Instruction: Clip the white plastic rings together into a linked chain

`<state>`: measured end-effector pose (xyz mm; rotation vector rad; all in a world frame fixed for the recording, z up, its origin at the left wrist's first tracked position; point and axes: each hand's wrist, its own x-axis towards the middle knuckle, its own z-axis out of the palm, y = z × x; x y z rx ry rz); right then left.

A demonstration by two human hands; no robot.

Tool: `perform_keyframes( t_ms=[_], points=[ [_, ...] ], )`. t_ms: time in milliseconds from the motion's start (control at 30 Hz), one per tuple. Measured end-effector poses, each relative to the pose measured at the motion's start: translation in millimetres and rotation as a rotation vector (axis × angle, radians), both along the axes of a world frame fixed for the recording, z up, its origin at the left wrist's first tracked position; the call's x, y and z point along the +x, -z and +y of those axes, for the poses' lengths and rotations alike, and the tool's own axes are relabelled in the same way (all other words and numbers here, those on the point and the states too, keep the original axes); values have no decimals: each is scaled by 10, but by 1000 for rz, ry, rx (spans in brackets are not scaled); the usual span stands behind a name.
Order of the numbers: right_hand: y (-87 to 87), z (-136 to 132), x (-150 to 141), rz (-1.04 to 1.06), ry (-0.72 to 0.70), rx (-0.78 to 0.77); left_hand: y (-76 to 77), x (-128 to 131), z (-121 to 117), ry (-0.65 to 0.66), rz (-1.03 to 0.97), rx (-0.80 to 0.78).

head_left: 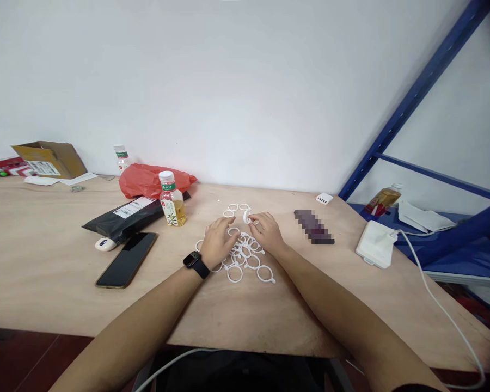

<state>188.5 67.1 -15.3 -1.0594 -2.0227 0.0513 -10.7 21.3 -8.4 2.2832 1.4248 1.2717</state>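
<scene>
A heap of several white plastic rings (245,257) lies on the wooden table (44,256) in front of me. My right hand (268,231) pinches one white ring (246,217) upright between thumb and fingers, just above the heap. My left hand (217,241), with a black watch on the wrist, rests on the left side of the heap, fingers spread over the rings. A few more rings (237,208) lie just beyond both hands.
A black phone (126,259), a black package (124,216), a tea bottle (172,198) and a red bag (149,179) lie to the left. A white power bank (374,243) with cable sits right, near blue shelving (416,92). A cardboard box (51,159) stands far left.
</scene>
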Motion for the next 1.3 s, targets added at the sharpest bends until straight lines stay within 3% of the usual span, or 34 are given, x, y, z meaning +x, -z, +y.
perform_keyframes(
  t_ms=[200,433,600,900,1133,1300],
  points=[
    [-31,-289,-193,259,-98,-27,-10,-7,29,142,-40,0],
    [-12,-263,-228,336,-141,-121,-40,-31,47,125,-83,53],
    [-42,-288,-237,345,-133,-97,-22,-13,39,105,-132,36],
    [-39,-287,-226,276,-131,-52,-11,1,44,94,-131,29],
    [26,-70,-70,90,-164,17,18,-24,85,-9,-165,3],
    [143,182,146,-40,27,-81,43,-36,101,-38,-116,-63]
  ],
)
